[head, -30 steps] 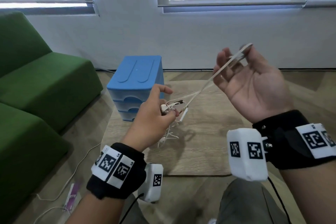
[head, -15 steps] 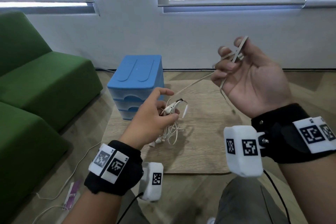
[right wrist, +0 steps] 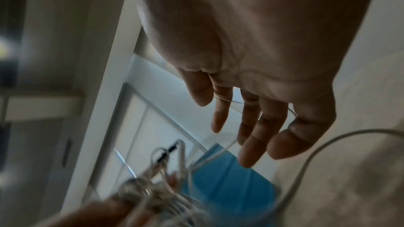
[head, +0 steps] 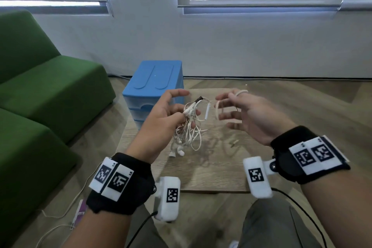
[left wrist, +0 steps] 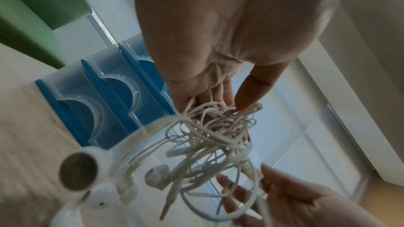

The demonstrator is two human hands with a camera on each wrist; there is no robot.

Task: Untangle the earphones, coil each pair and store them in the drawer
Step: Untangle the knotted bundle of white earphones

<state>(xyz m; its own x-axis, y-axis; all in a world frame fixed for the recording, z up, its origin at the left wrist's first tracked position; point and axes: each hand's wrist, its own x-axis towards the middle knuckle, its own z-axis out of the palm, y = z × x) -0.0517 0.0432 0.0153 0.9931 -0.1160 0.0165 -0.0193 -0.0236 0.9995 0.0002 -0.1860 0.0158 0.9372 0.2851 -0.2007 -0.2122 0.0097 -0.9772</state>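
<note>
My left hand [head: 184, 115] pinches a tangle of white earphones [head: 189, 133] between thumb and fingers above the wooden table [head: 211, 169]. Earbuds [head: 179, 150] dangle from it down to the tabletop. The left wrist view shows the tangle [left wrist: 218, 135] hanging from my left hand [left wrist: 218, 100]. One cable runs to my right hand [head: 229, 110], where a loop of it [head: 218, 109] lies round the outstretched fingers. Those fingers [right wrist: 225, 115] are spread and nearly straight in the right wrist view. The blue drawer unit [head: 155, 80] stands behind my left hand, its drawers closed.
A green sofa [head: 40, 96] fills the left side. A white wall with windows rises behind the table. A small plug-like piece [head: 233, 143] lies on the tabletop under my right hand. A white cable and a purple item [head: 80, 210] lie on the floor at lower left.
My right hand has dropped from its raised position and moved left toward my left hand, turning palm down. The taut cable between the hands has gone slack. The left hand kept its pinch.
</note>
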